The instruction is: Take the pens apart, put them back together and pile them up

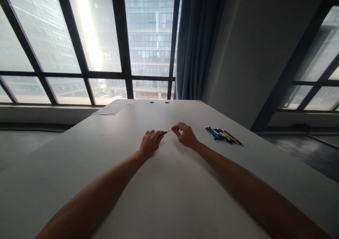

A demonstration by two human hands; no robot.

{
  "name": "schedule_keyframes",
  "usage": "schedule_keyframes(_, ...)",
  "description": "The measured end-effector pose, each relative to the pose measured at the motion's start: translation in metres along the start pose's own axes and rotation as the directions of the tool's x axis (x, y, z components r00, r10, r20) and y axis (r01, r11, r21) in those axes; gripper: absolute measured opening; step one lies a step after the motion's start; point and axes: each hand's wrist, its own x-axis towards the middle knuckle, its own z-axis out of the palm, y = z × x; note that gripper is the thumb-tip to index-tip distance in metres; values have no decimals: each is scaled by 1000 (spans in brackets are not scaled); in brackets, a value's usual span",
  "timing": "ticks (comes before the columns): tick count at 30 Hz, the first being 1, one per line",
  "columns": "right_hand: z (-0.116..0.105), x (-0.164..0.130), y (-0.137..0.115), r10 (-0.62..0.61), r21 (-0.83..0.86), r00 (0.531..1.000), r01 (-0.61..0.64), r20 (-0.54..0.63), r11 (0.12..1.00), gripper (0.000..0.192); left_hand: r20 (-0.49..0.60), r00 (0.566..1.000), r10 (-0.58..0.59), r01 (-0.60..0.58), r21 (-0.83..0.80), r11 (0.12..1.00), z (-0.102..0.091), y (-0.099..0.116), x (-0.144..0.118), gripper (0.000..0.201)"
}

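Left hand point(150, 142): pinches a dark pen point(163, 134).
Right hand point(185, 134): fingertips pressed together near the pen's tip.
Worktop point(169, 196): pile of pens point(224, 135) lies to the right.

The worktop point(169, 182) is plain pale grey-white, with two small dark round holes point(159, 102) near its far edge. The pen point(163, 133) is black. The pens in the pile point(224, 135) are black, green, blue, yellow and, it seems, red. The curtain point(197, 41) is dark blue-grey. The window frames point(119, 37) are black. The paper sheet point(113, 107) is white.
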Motion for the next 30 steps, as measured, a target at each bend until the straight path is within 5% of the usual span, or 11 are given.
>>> schedule_keyframes(23,9,-8,-3,-8,53,997,3,81,999,11,59,996,65,-64,-12,998,1,-1,-1,23)
schedule_keyframes(30,9,-10,-3,-77,-106,987,93,142,990,20,65,993,100,-98,-30,995,0,-1,-2,26)
